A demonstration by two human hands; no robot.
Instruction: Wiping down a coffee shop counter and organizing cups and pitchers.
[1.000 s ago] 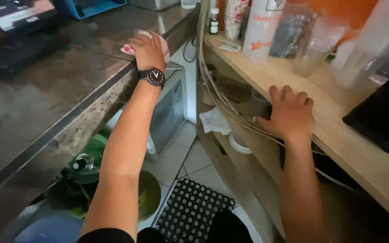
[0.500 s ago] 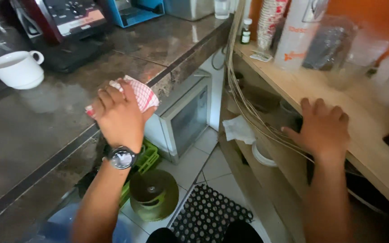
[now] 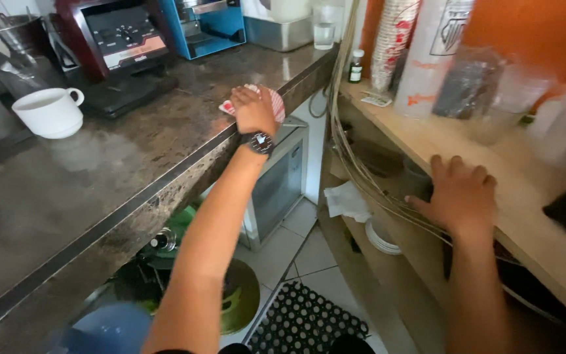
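Observation:
My left hand [image 3: 252,109], with a dark wristwatch [image 3: 260,142] on its wrist, presses a red and white checked cloth [image 3: 274,103] onto the dark stone counter [image 3: 132,157] near its front edge. My right hand [image 3: 461,194] lies flat, fingers spread, on the edge of a wooden shelf [image 3: 427,147] on the right and holds nothing. A bundle of cables [image 3: 361,177] runs down just left of that hand.
A white cup [image 3: 48,112], a red machine [image 3: 116,42] and a blue machine [image 3: 207,25] stand at the counter's back. Stacked paper cups [image 3: 394,46] and plastic bags sit on the shelf. Below are a small steel appliance [image 3: 282,180], green bottles, a black floor mat [image 3: 302,324].
My left hand drew the cloth toward me along the counter edge, then pushed it away again. The view tilted up; my right hand stayed on the shelf.

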